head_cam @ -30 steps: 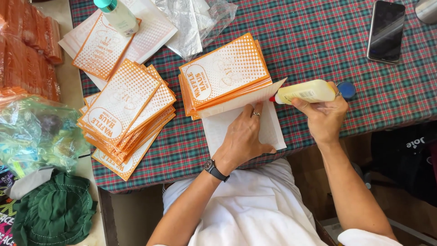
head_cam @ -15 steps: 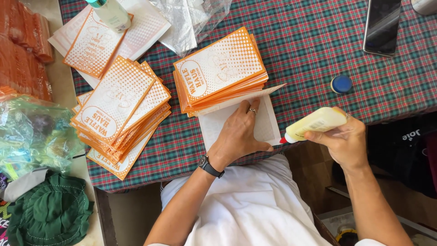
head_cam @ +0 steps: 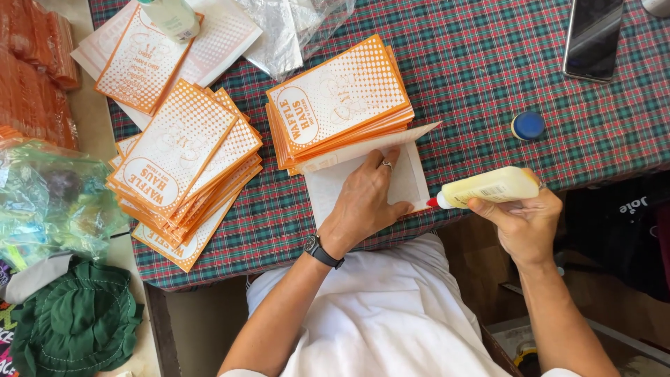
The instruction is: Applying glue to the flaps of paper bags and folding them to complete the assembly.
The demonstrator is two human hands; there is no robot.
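Two stacks of orange-and-white printed paper bags lie on the plaid-clothed tabletop [head_cam: 488,63]: a fanned stack [head_cam: 185,164] to the left, a squarer stack [head_cam: 338,101] at centre. One white paper bag with its flap raised [head_cam: 412,178] lies at the near edge. One blue round cap [head_cam: 528,126] sits apart. Left hand [head_cam: 366,202] lies flat, fingers spread, pressing the white bag. Right hand [head_cam: 523,220] grips one pale-yellow squeeze glue bottle [head_cam: 485,188], red tip beside the bag's edge.

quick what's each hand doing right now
Left hand: open, pressed flat on the white paper sheet.
Right hand: closed around the yellow glue bottle.
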